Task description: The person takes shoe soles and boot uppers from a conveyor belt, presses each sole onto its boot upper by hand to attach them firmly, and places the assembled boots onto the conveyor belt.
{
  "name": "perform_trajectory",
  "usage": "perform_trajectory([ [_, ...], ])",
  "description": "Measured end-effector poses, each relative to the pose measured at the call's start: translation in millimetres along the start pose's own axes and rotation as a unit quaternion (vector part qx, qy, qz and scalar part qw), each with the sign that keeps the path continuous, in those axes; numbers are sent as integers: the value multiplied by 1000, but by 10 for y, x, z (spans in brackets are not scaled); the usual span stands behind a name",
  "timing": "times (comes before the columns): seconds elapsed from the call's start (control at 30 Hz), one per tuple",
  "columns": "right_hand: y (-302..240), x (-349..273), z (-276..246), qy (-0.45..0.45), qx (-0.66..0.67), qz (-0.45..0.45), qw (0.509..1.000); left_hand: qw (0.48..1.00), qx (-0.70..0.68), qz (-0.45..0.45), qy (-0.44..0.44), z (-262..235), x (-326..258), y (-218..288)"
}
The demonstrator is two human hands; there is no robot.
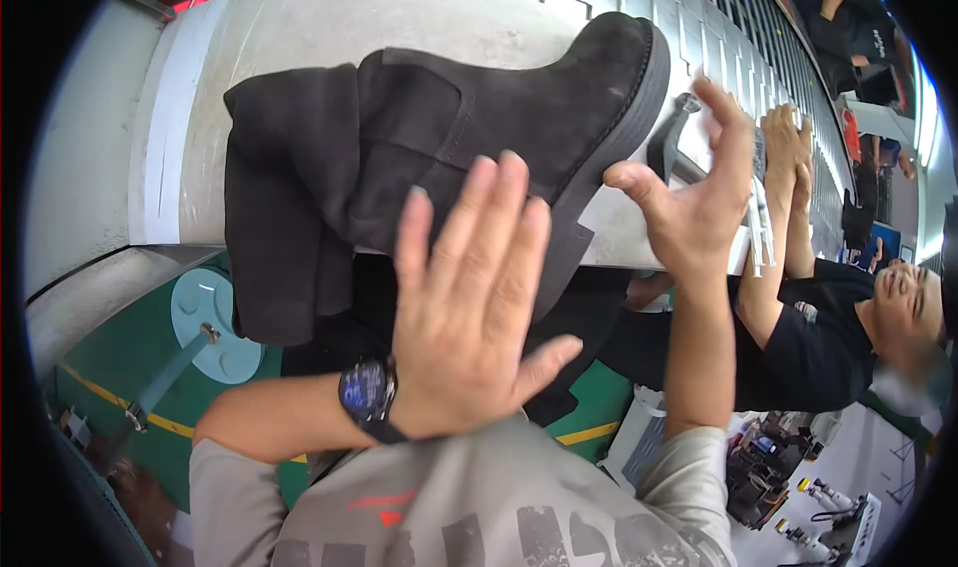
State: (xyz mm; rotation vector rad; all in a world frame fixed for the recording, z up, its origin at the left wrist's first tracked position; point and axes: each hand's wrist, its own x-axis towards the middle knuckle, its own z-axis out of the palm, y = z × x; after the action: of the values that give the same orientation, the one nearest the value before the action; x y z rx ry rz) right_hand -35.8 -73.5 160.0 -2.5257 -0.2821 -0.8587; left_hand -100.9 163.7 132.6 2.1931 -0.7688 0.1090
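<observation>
A black suede boot lies on its side on a pale work surface. Its toe points to the far right, and its tall shaft folds down over the near edge at the left. My left hand, with a dark watch on the wrist, is spread flat in front of the boot's middle and holds nothing. Whether it touches the boot I cannot tell. Just right of the sole, my right hand is raised with thumb and fingers apart, its fingertips slightly blurred. Beyond it is a dark object with a metal knob.
Slatted metal rollers run along the far side. At the right, a co-worker in a black shirt reaches both hands over the line. A light blue round stool stands on the green floor at the left.
</observation>
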Motion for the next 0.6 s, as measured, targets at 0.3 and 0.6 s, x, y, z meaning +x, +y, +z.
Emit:
perform_trajectory([
  [0.3, -235, -363, -111, -262, 295, 321, 861, 978, 125, 165, -19, -593, 1003, -632],
  [0.6, -512, -451, -117, -349, 227, 296, 859, 954, 239, 181, -14, -274, 991, -758],
])
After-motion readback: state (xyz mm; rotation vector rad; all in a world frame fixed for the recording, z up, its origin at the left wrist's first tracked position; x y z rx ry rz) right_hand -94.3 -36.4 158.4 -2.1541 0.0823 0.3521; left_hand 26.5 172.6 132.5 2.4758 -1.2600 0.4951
